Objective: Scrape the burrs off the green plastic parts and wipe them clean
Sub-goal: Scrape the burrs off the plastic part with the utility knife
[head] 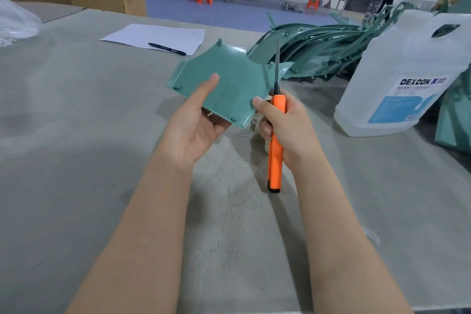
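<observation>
Above the grey table (pixel 76 135), my left hand (pixel 196 122) grips the green part (pixel 224 84) from beneath, thumb on top. Right hand (pixel 285 125) clenches the orange-handled scraper (pixel 276 135), blade upright beside the part's right edge. Scraping step; next, I judge, blade meets edge.

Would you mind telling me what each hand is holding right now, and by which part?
The left hand holds a green plastic part by its near edge, thumb on top. The right hand grips the scraper around its orange handle.
</observation>
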The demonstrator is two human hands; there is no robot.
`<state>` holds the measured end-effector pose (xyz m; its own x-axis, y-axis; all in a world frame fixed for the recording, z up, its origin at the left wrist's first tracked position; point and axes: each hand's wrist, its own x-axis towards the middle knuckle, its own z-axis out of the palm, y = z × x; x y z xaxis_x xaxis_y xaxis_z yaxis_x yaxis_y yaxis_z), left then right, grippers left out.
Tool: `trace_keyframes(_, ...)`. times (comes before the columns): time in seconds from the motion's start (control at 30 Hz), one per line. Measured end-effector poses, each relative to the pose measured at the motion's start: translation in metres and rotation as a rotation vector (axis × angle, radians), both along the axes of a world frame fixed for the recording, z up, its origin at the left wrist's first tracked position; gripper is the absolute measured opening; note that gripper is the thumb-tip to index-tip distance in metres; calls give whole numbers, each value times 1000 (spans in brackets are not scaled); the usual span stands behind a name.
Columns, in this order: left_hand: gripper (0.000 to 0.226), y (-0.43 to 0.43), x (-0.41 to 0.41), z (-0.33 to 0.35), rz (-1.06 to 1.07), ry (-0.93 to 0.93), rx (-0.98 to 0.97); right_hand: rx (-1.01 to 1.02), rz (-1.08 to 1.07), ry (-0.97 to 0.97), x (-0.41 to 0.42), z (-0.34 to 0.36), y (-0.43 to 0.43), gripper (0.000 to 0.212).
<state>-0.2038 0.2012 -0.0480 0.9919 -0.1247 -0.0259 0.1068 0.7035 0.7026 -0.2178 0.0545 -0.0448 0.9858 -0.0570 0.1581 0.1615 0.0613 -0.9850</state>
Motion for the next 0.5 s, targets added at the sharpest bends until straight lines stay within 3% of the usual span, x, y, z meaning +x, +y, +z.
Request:
trace_keyframes(0.13, 35, -10, 1, -3, 19, 8, 100, 21, 42, -3, -2, 1, 1, 13)
trace_keyframes(0.33, 12, 0, 6, -1, 157, 120, -193, -57, 106, 31, -9, 10, -5, 14)
trace_keyframes(0.5, 6, 1, 5, 0, 199, 182, -216, -305, 103, -76, -15, 14, -8, 20)
